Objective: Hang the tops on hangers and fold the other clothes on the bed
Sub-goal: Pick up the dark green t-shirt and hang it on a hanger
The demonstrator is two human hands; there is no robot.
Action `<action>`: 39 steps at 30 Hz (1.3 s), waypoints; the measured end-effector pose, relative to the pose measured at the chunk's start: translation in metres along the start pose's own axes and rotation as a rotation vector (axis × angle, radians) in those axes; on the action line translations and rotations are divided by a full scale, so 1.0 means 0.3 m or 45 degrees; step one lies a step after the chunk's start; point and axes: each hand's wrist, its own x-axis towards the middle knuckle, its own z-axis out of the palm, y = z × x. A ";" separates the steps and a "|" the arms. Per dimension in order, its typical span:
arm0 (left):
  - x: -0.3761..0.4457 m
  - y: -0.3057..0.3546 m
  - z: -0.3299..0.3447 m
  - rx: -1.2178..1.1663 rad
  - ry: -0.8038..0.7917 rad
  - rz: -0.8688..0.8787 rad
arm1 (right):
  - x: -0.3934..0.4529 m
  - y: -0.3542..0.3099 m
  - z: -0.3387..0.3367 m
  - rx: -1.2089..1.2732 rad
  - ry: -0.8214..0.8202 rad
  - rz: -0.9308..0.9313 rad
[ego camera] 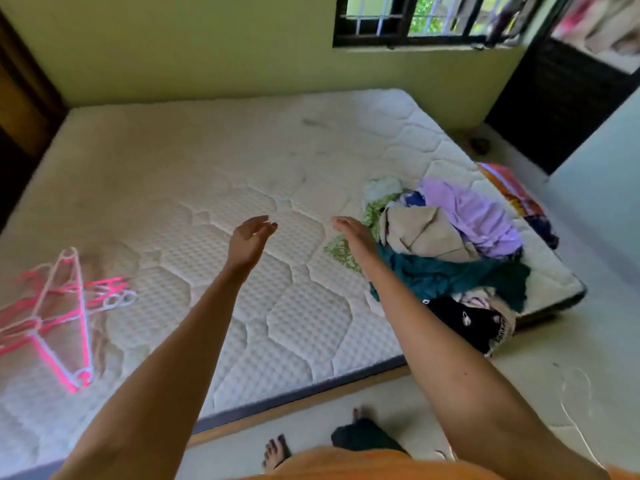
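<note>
A person stands at the foot of a bare quilted mattress (214, 188), both arms stretched fwd over it. The left hand (250, 237) and right hand (353, 233) hang above the bed approx. level w/ each other, well apart, palms turned inward, fingers loosely spread and empty; neither touches cloth or hanger.

At right, near the mattress corner, a heap of clothes (446, 251) lies unsorted: a lilac garment (474, 216) on top toward the far side, a beige piece (426, 233) beside it, a dark teal item (446, 275) below, a green-and-white patterned cloth (372, 216) poking out just past the right hand, and a black garment w/ white print (467, 323) spilling over the mattress edge toward the floor. The right forearm crosses in front of the heap's near-left side.

At left, a tangle of pink and white hangers (65, 313) rests on the mattress, well apart from the clothes and from both hands; motion blur smears their outlines, so no exact count.

Beyond the far right side of the bed, an orange-and-red printed item (509, 188) lies on the pale floor (540, 362). A barred window (408, 19) sits in the green wall behind. Bare feet and an orange top show at bottom of frame.
</note>
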 end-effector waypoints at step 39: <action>0.259 0.209 0.932 0.278 -0.009 -0.136 | 0.460 0.011 -0.607 -0.534 -0.442 -0.234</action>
